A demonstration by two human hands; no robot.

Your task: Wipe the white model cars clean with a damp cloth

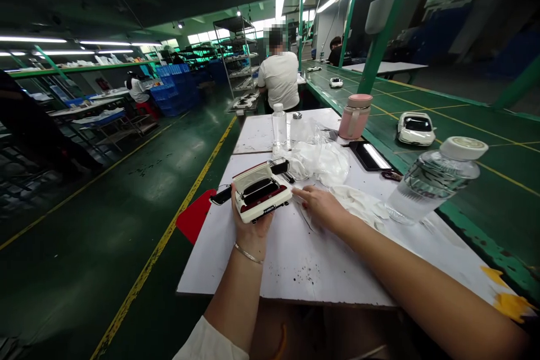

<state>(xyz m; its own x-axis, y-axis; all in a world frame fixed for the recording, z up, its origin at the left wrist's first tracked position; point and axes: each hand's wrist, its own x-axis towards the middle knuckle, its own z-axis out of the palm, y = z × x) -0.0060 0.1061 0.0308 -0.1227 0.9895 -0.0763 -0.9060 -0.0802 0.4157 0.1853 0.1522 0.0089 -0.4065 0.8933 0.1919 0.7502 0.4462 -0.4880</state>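
As I look down through the head camera, I have the small cream-white model car with red and black trim [264, 194] up on the left hand [251, 225], above the near part of the white flat-topped table [295, 259]. The left fingers and thumb are closed around its underside, and its side doors stand swung out, one past each side of that grip.

On my right hand [323, 208], the index finger stretches out toward the car's corner; I cannot tell whether its tip touches. The other fingers bend beneath, and I cannot tell whether they pinch anything.

Just beyond the right fingers I see a crumpled heap of white, partly translucent wrapping [324, 160], with a slim clear bottle with a white cap [279, 129] behind it. Farther ahead and to the right of those fingers are a pink cylindrical tumbler [354, 118] and a flat black glossy device [368, 156]. Well to their right stands a large clear plastic bottle with a white lid [434, 183], leaning in my view.
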